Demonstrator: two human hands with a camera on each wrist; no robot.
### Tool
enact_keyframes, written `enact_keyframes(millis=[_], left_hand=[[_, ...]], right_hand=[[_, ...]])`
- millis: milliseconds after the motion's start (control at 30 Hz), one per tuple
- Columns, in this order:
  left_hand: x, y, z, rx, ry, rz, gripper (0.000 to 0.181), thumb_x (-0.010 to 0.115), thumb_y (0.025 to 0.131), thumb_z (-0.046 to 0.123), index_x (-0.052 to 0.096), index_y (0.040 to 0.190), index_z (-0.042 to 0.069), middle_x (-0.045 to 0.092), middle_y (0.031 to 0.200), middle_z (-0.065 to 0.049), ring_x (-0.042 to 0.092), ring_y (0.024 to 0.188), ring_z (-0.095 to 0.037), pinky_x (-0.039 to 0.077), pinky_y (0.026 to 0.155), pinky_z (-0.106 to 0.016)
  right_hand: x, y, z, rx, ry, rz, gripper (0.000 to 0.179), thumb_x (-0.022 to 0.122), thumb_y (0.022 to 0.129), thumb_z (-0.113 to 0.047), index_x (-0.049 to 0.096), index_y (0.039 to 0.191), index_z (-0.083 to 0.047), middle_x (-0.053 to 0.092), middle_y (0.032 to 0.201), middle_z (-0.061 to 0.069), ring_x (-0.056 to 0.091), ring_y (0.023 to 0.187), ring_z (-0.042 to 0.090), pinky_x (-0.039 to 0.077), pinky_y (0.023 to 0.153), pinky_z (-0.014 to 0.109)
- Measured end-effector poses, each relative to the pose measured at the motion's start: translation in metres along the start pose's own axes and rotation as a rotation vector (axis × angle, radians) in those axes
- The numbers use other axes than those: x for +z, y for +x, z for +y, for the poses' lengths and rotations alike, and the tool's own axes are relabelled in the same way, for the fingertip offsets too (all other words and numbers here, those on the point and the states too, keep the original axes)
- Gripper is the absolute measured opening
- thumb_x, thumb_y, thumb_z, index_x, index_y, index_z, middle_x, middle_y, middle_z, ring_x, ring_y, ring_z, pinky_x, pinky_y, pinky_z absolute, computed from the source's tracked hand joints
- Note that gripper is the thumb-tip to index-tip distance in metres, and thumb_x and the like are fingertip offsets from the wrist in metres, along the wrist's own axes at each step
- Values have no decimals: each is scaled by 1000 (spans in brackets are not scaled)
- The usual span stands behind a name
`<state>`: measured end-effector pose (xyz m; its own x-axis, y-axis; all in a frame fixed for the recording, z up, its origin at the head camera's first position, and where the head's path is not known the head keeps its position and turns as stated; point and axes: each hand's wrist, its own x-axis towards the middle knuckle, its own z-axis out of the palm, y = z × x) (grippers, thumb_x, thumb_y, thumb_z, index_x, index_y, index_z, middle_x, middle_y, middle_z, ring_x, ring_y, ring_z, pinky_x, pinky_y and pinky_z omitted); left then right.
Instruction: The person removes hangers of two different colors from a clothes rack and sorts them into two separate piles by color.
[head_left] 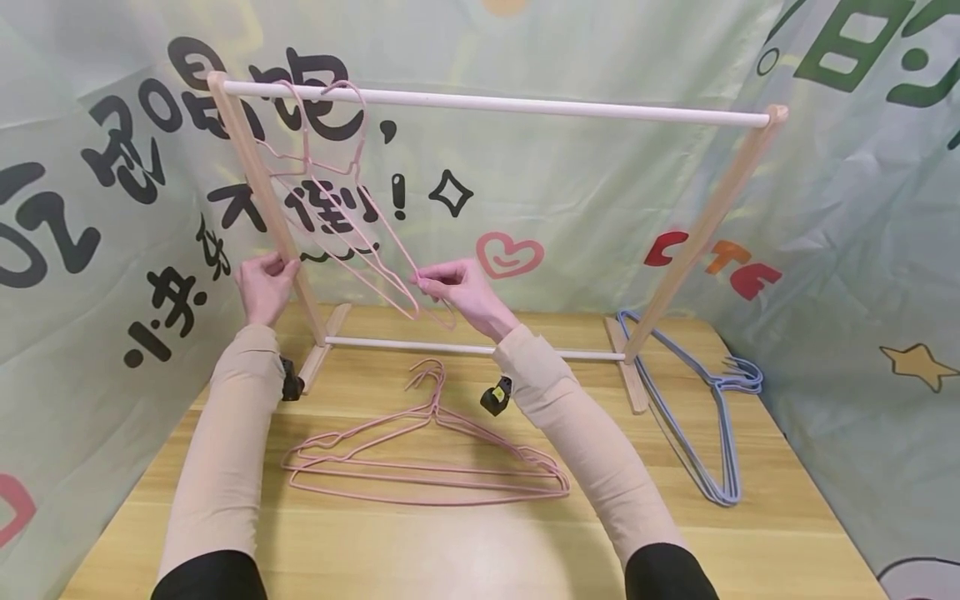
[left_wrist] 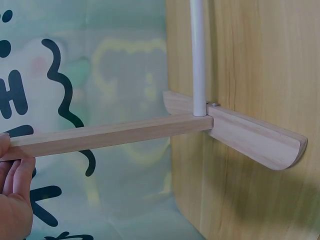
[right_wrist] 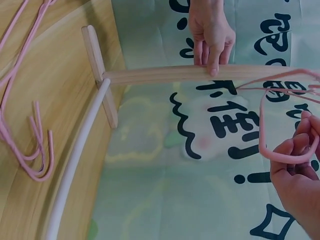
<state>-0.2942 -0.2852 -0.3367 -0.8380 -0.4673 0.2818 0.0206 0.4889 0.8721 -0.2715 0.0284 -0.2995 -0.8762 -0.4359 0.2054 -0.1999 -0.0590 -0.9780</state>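
Observation:
My left hand (head_left: 266, 287) grips the left wooden upright (head_left: 255, 171) of a hanger rack, thumb on one side and fingers on the other. Two pink hangers hang by their hooks near the left end of the rack's white top rod (head_left: 525, 106). My right hand (head_left: 465, 293) pinches a lower corner of the right-hand pink hanger (head_left: 392, 237), which tilts toward me. In the right wrist view, the fingers curl at this rounded corner (right_wrist: 285, 159). The other pink hanger (head_left: 306, 142) hangs just left of it, untouched by either hand.
Several pink hangers (head_left: 420, 502) lie stacked on the wooden table (head_left: 450, 550) in front of the rack. Blue hangers (head_left: 727, 450) lie at the right, partly by the rack's right foot (head_left: 636, 392). A low white rod (head_left: 412, 345) joins the feet. Printed cloth hangs behind.

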Motion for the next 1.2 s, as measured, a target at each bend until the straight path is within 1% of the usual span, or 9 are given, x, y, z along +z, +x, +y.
enact_keyframes(millis=[67, 133, 233, 267, 333, 467, 600, 1000, 1200], left_hand=[[0, 0, 0, 4, 0, -1, 37, 66, 96, 20, 67, 128, 3, 68, 123, -22, 61, 129, -31, 36, 118, -34], [0, 1, 0, 7, 6, 2, 36, 66, 96, 21, 67, 128, 3, 68, 123, -22, 63, 127, -30, 39, 116, -33], [1, 1, 0, 16, 26, 13, 36, 66, 96, 21, 68, 128, 5, 70, 122, -20, 68, 120, -27, 49, 108, -34], [1, 1, -1, 19, 34, 17, 35, 66, 96, 21, 68, 127, 5, 71, 121, -20, 70, 115, -28, 53, 104, -36], [1, 1, -1, 22, 42, 25, 35, 66, 96, 22, 69, 127, 6, 71, 121, -19, 71, 114, -27, 52, 104, -35], [1, 0, -1, 33, 37, 26, 35, 66, 96, 20, 69, 126, 4, 71, 119, -20, 70, 115, -30, 48, 108, -35], [1, 0, -1, 42, 36, 26, 34, 66, 95, 19, 69, 126, 4, 71, 119, -20, 69, 117, -33, 47, 110, -34], [1, -1, 0, 36, 24, 22, 36, 65, 97, 20, 67, 128, 3, 70, 122, -21, 68, 118, -34, 51, 106, -40], [1, -1, 1, 30, 9, 23, 36, 66, 96, 19, 67, 128, 2, 69, 122, -22, 67, 121, -35, 46, 112, -38]], right_hand=[[-2, -1, 2, 1, -2, 2, 27, 62, 94, 6, 62, 118, 19, 81, 93, 3, 56, 71, 6, 45, 69, 21], [-4, -2, 4, -1, -9, 8, 27, 63, 94, 6, 62, 118, 19, 79, 100, 13, 57, 71, 5, 46, 69, 21], [-9, -4, 8, -14, -24, 9, 27, 63, 93, 6, 62, 117, 19, 75, 107, 23, 57, 69, 5, 45, 68, 20], [-10, -5, 9, -14, -30, 10, 27, 63, 93, 7, 62, 117, 19, 76, 106, 23, 58, 69, 4, 45, 67, 20], [-13, -8, 11, -13, -39, 8, 27, 63, 93, 7, 62, 117, 19, 78, 103, 19, 58, 69, 4, 45, 67, 20], [-19, -14, 17, 7, -66, -2, 26, 63, 94, 5, 64, 117, 18, 80, 89, -4, 59, 71, 3, 46, 69, 19], [-24, -21, 21, 25, -87, -9, 27, 63, 94, 4, 64, 117, 17, 76, 83, -16, 60, 72, 3, 47, 70, 19], [-46, -42, 42, 22, -157, -25, 26, 63, 95, 1, 66, 116, 16, 74, 83, -19, 60, 72, 1, 48, 69, 17], [-61, -55, 55, 48, -140, -6, 27, 64, 94, 1, 66, 117, 16, 80, 98, 2, 64, 77, 3, 50, 73, 21]])
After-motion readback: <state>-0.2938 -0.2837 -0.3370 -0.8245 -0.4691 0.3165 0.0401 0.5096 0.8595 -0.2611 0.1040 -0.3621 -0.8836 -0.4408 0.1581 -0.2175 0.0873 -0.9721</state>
